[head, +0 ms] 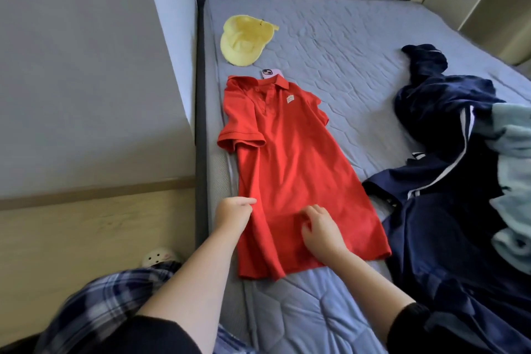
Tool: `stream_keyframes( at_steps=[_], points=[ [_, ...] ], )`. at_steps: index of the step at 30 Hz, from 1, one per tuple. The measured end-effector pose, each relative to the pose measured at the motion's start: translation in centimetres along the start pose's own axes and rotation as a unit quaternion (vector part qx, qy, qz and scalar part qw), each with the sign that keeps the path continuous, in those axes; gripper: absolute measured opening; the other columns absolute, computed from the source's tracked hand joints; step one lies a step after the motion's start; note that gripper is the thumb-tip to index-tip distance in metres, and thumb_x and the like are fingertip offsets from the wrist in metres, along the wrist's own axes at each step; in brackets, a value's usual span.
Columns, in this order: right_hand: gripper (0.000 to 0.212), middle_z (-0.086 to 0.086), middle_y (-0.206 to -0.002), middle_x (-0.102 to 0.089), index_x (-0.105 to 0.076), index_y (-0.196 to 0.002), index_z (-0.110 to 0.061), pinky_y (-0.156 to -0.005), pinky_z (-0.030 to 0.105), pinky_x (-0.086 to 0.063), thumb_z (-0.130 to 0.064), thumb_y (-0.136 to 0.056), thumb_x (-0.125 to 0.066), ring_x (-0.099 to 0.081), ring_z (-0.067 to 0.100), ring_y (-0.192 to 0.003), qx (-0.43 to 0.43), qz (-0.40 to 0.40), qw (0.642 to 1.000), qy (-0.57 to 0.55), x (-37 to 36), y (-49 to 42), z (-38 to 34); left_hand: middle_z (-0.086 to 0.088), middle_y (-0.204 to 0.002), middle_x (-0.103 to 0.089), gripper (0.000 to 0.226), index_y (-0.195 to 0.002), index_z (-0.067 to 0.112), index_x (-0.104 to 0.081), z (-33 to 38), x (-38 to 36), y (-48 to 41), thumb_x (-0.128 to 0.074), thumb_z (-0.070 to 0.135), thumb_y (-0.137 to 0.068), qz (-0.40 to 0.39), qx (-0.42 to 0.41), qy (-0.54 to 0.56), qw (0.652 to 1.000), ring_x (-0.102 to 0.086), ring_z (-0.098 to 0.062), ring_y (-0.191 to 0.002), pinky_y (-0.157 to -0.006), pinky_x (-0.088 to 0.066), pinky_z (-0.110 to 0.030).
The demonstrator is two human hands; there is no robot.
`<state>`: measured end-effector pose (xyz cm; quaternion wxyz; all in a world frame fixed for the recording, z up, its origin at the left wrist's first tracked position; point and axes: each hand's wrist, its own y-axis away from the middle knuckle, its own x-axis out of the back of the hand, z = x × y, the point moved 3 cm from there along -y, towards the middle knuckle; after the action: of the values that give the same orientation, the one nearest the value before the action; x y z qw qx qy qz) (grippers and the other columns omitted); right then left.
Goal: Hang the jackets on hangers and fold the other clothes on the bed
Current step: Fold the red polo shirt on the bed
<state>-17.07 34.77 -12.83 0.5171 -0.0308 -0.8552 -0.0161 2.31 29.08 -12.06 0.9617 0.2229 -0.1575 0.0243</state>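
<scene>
Lilac phone [269,73] was half hidden under red polo shirt [290,169]; left hand [233,215] pinched its edge, couldn't tell if right hand [322,231] gripped

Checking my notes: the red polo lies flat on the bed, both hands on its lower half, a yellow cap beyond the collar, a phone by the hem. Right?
No: the head view shows the phone by the collar of the red polo, not the hem. The rest holds.
</scene>
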Motion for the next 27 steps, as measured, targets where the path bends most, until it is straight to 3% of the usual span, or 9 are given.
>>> stream_keyframes(
  at_steps=[4,7,10,12,14,17,20,24,27],
  points=[
    [0.036,0.007,-0.116,-0.055,-0.06,-0.119,-0.014,-0.095,0.032,-0.038,-0.013,-0.084,-0.054,-0.047,0.027,-0.108,0.029,-0.118,0.992,0.028,-2.3,-0.5,-1.8,0.001,-0.048,-0.055,0.035,-0.088,0.007,-0.076,0.0,3.0,-0.1,-0.048,-0.011,-0.078,0.09,0.065,0.191,0.975,-0.041,-0.015,-0.048,-0.047,-0.034,-0.021],
    [0.043,0.006,-0.126,-0.049,-0.053,-0.127,-0.015,-0.099,0.029,-0.035,-0.022,-0.085,-0.057,-0.044,0.026,-0.114,0.038,-0.17,0.983,0.057,-2.6,-0.7,-1.6,0.006,-0.054,-0.055,0.037,-0.087,0.019,-0.073,-0.8,6.0,-0.1,-0.05,-0.009,-0.08,0.191,0.105,0.222,0.95,-0.041,-0.009,-0.041,-0.035,-0.031,-0.015],
    [0.052,0.006,-0.131,-0.045,-0.048,-0.131,-0.017,-0.104,0.03,-0.034,-0.038,-0.085,-0.062,-0.04,0.026,-0.122,0.035,-0.196,0.978,0.062,-2.8,-0.5,-1.6,-0.009,-0.077,-0.063,0.013,-0.089,0.012,-0.068,-1.9,6.8,0.1,-0.056,0.009,-0.085,0.12,0.17,0.155,0.966,-0.054,-0.027,-0.067,-0.057,-0.042,-0.022],
    [0.064,0.004,-0.133,-0.041,-0.044,-0.134,-0.019,-0.106,0.033,-0.034,-0.052,-0.083,-0.063,-0.035,0.025,-0.126,0.031,-0.212,0.975,0.063,-3.0,-0.2,-1.8,-0.019,-0.109,-0.066,0.038,-0.113,0.004,-0.064,-3.1,5.9,0.3,-0.061,0.033,-0.089,0.003,0.221,0.083,0.972,-0.063,-0.031,-0.098,-0.088,-0.049,-0.034],
    [0.076,0.003,-0.135,-0.037,-0.04,-0.138,-0.02,-0.107,0.036,-0.035,-0.063,-0.079,-0.062,-0.032,0.024,-0.128,0.029,-0.225,0.971,0.073,-3.3,0.0,-2.0,-0.021,-0.121,-0.063,0.049,-0.121,0.0,-0.059,-3.8,5.5,0.5,-0.067,0.034,-0.086,-0.028,0.226,0.065,0.971,-0.062,-0.032,-0.107,-0.097,-0.047,-0.043],
    [0.085,0.003,-0.136,-0.035,-0.035,-0.141,-0.019,-0.107,0.036,-0.035,-0.068,-0.076,-0.059,-0.03,0.024,-0.128,0.028,-0.233,0.968,0.091,-3.5,0.1,-2.2,-0.024,-0.114,-0.065,0.03,-0.111,0.002,-0.064,-3.1,7.6,0.1,-0.066,0.003,-0.081,0.088,0.146,0.149,0.974,-0.061,-0.026,-0.09,-0.082,-0.048,-0.034],
    [0.088,0.003,-0.137,-0.034,-0.033,-0.143,-0.019,-0.108,0.036,-0.034,-0.069,-0.075,-0.06,-0.029,0.024,-0.129,0.028,-0.238,0.966,0.094,-3.4,0.0,-2.2,-0.011,-0.116,-0.066,0.044,-0.12,0.015,-0.063,-3.3,10.7,-0.3,-0.059,0.002,-0.078,0.227,0.088,-0.022,0.97,-0.061,-0.03,-0.101,-0.081,-0.045,-0.031],
    [0.102,0.004,-0.145,-0.028,-0.025,-0.148,-0.021,-0.114,0.036,-0.027,-0.07,-0.068,-0.067,-0.023,0.024,-0.136,0.05,-0.275,0.957,0.082,-3.1,0.2,-1.9,-0.005,-0.131,-0.046,0.062,-0.137,0.026,-0.043,-2.7,7.9,1.0,-0.058,0.012,-0.079,0.145,-0.047,-0.376,0.914,-0.044,-0.027,-0.121,-0.097,-0.041,-0.037],
    [0.107,0.005,-0.155,-0.019,-0.02,-0.151,-0.024,-0.117,0.032,-0.02,-0.061,-0.065,-0.073,-0.017,0.023,-0.143,0.1,-0.284,0.948,0.106,-2.4,0.9,-0.9,0.001,-0.128,-0.046,0.046,-0.131,0.024,-0.052,-1.4,3.2,2.5,-0.06,0.029,-0.086,-0.023,-0.253,-0.447,0.858,-0.042,-0.021,-0.121,-0.1,-0.037,-0.033]
  ],
)
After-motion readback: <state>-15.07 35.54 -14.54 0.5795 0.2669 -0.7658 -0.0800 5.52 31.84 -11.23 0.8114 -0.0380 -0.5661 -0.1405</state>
